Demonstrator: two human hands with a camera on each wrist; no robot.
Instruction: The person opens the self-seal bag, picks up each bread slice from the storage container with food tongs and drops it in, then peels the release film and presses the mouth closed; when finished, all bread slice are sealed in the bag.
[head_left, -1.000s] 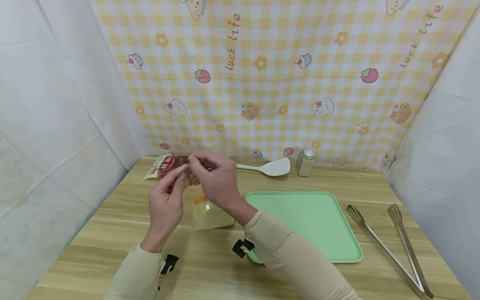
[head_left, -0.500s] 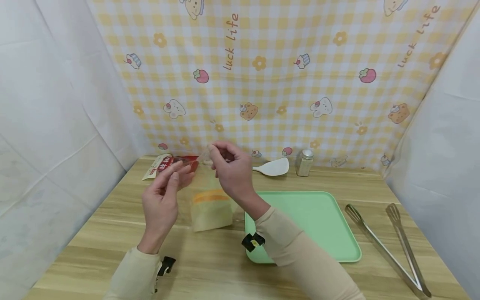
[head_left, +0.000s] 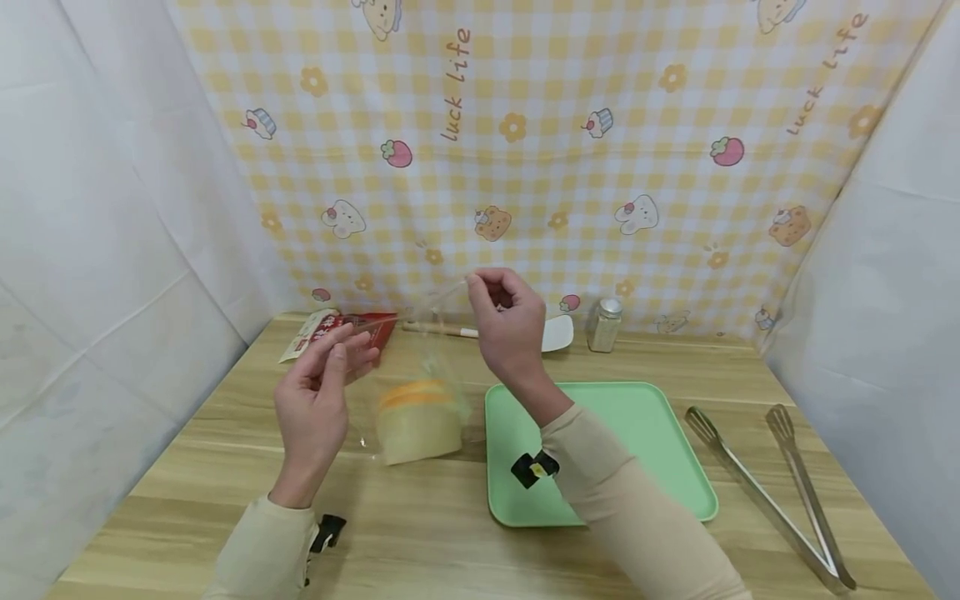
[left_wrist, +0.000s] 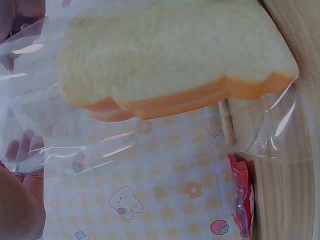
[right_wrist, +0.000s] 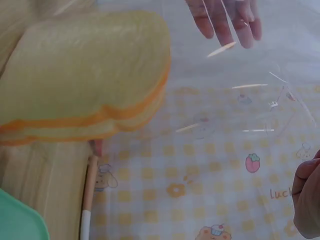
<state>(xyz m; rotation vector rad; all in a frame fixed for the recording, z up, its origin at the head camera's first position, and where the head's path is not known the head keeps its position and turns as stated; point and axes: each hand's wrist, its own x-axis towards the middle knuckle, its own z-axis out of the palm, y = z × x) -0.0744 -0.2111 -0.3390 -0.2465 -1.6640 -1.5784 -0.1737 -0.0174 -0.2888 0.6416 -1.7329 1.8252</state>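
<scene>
Two stacked slices of bread (head_left: 420,433) with orange-brown crusts sit at the bottom of a clear plastic bag (head_left: 431,337). My left hand (head_left: 311,408) holds the bag's upper left edge, its thumb against the fingers. My right hand (head_left: 513,329) pinches the upper right edge between thumb and curled fingers. Between the two hands the film is stretched wide. In the left wrist view, the bread (left_wrist: 175,57) fills the upper part, with the bag's clear corner (left_wrist: 280,125) beyond it. Left-hand fingers (right_wrist: 244,32) show through the film in the right wrist view.
A light green tray (head_left: 600,450) lies right of the bag, with metal tongs (head_left: 772,508) beside it. Along the back stand a red packet (head_left: 382,329), a white spatula (head_left: 557,333) partly behind my right hand, and a seasoning jar (head_left: 604,325). A checked cloth hangs behind.
My right hand has moved right and slightly up, away from the left hand, drawing the bag's top wide. My left hand has shifted slightly left. The bread now shows more fully.
</scene>
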